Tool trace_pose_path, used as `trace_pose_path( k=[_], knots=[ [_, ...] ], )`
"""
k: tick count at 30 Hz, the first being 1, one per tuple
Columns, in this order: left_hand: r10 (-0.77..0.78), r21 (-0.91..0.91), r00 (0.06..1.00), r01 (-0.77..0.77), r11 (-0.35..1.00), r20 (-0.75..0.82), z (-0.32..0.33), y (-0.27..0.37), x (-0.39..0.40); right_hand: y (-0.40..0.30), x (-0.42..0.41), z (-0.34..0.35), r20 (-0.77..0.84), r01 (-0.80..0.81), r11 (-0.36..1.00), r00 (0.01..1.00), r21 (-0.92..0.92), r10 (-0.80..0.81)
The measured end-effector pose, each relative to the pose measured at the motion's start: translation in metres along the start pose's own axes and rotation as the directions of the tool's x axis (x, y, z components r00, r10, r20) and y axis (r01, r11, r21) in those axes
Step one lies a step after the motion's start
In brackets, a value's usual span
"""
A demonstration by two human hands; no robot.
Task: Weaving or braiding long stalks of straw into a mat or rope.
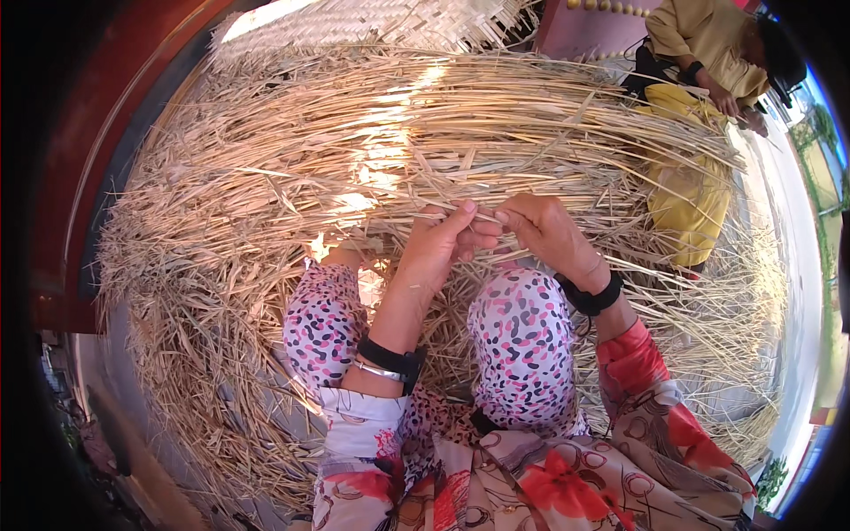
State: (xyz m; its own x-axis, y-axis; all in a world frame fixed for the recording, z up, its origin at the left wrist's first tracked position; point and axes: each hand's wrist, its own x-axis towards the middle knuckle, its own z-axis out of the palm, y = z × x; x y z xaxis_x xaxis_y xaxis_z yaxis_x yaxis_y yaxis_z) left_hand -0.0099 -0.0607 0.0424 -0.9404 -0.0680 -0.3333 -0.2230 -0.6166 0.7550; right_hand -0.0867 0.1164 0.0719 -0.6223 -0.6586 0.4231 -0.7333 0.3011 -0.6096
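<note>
My left hand (446, 240) is over the near edge of a large heap of dry reed stalks (505, 126), its thumb and fingers pinching a thin stalk (486, 216). Close on its right, my right hand (543, 226) grips the same stalk, or one beside it, between thumb and bent fingers; the fingertips of the two hands almost meet. The stalks lie mostly crosswise before me, with dry leaves among them. Black bands circle both my wrists. My knees, in spotted cloth, are bent below my hands.
Another person (710, 60) with yellow trousers sits at the upper right, hands on something thin. A woven mat (372, 23) lies beyond the heap. A studded pink panel (591, 26) stands at the back, a red surface (73, 152) at the left. Loose straw (717, 338) spreads at the right.
</note>
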Motion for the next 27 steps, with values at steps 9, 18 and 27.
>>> trace_pose_path(
  k=[9, 18, 27],
  knots=[
    [0.210, 0.100, 0.960, -0.194, 0.976, -0.183, -0.012, 0.013, 0.005, 0.013, -0.006, -0.037, 0.382, -0.325, 0.923, 0.895, 0.203, 0.231],
    [0.347, 0.178, 0.937, -0.335, 0.925, -0.042, -0.001, 0.012, -0.009, 0.030, 0.002, -0.023, -0.066, -0.302, 0.531, 0.822, 0.792, 0.566],
    [0.272, 0.117, 0.957, -0.260, 0.958, -0.098, 0.000, 0.007, -0.005, 0.020, 0.003, -0.029, -0.014, 0.010, 0.998, 1.000, -0.067, -0.011]
  ],
)
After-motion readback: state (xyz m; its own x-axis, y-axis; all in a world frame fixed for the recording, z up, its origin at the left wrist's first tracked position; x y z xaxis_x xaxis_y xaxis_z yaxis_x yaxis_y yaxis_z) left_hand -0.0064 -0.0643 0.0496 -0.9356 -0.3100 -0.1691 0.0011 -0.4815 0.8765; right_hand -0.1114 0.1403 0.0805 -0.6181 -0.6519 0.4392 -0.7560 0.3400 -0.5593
